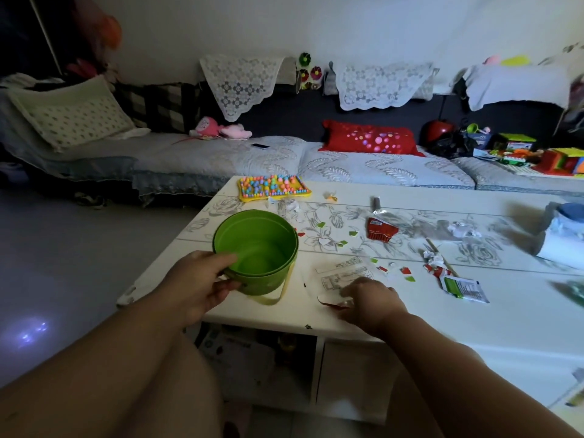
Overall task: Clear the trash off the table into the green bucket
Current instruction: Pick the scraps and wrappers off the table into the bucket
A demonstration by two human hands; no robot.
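Left hand [202, 282] grips bucket [256, 248] at near rim; right hand [369, 298], fingers curled, covers red-white scrap [335, 304] beneath fingertips on table [426, 327]; whether pinched cannot be told.

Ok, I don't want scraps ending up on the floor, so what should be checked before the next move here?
1. The green bucket stands upright, mouth open: ok.
2. The left hand grips its rim: ok.
3. Room inside the bucket: ok, it looks empty.
4. The right hand has a hold on the scrap under it: cannot tell, blurred.
5. Bucket stands near that hand on the table: ok.
6. Trash all cleared: not ok; the red wrapper, the green-white sachet and small bits lie on the table.
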